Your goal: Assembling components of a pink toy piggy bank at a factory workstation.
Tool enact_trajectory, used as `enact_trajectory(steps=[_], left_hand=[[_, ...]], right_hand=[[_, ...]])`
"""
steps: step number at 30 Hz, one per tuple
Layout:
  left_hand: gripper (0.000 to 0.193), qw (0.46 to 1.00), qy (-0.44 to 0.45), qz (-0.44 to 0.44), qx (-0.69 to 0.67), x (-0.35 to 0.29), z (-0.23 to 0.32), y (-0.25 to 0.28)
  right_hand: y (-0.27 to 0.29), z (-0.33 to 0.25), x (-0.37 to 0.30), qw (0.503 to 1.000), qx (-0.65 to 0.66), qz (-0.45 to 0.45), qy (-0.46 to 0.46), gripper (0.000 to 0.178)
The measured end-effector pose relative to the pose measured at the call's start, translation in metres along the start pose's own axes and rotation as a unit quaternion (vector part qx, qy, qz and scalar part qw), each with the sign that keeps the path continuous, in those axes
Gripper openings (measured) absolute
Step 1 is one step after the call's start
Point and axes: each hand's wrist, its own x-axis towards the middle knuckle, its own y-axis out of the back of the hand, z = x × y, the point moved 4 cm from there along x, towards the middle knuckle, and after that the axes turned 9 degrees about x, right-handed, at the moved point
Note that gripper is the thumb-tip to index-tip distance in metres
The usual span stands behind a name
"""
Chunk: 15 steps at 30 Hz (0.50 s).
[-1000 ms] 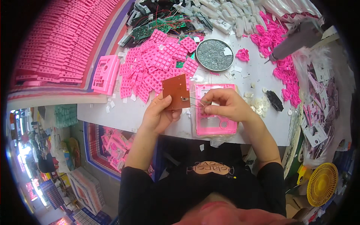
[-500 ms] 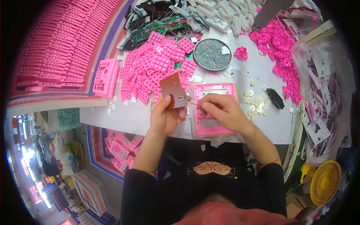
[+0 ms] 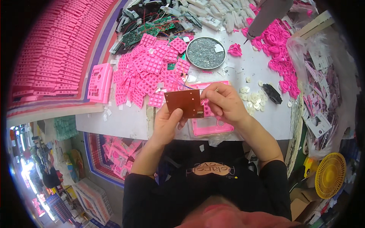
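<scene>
My left hand grips a flat brown circuit board, thumb on its face and fingers underneath. The board lies nearly level, with a small light connector at its lower right corner. Thin dark wires show beyond its far edge. Close to the board's right edge, my right hand is closed in a pinch; something thin pokes out at the fingertips, too small to name. Beneath both hands rests an open pink plastic casing on a clear bag, partly covered by the board and my right hand.
Beyond my hands are a heap of pink keypads and a round tin of small screws. Right of the casing lie pale discs, a black part and pink ring-shaped pieces. A grey tool hangs above. Pink casings are stacked left.
The board has turned from steeply tilted to nearly flat and sits slightly lower. My right hand has moved up beside its right edge. The whole view has shifted a little.
</scene>
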Motion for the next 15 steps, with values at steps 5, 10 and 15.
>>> enact_trajectory(steps=[5, 10, 15], left_hand=[[0.035, 0.995, 0.008, 0.046, 0.085, -0.008, 0.001, 0.004], [0.028, 0.979, 0.106, -0.031, 0.173, -0.032, -0.002, -0.002], [0.023, 0.944, 0.037, -0.229, 0.236, -0.027, 0.014, -0.052]], right_hand=[[0.021, -0.019, -0.051, 0.98, -0.13, 0.142, 0.04, 0.018], [0.053, -0.016, -0.137, 0.93, -0.206, 0.042, -0.3, 0.021], [0.025, -0.052, -0.15, 0.775, -0.627, 0.013, 0.076, 0.053]])
